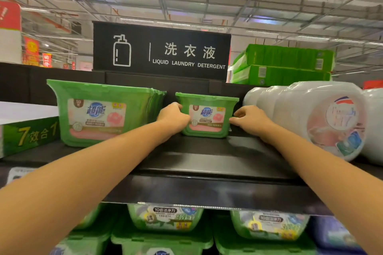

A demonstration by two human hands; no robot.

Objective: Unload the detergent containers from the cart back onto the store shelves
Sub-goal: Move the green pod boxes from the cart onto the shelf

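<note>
Gripping a green detergent tub point(207, 114) between my left hand point(173, 119) and right hand point(251, 121) (fingers curled against its sides) near the black shelf's point(207, 161) back edge.

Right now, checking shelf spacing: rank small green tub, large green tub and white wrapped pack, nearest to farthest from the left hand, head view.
1. small green tub, held by the left hand
2. large green tub, just left
3. white wrapped pack, far right

bare left hand point(173, 118), bare right hand point(251, 120)
</note>
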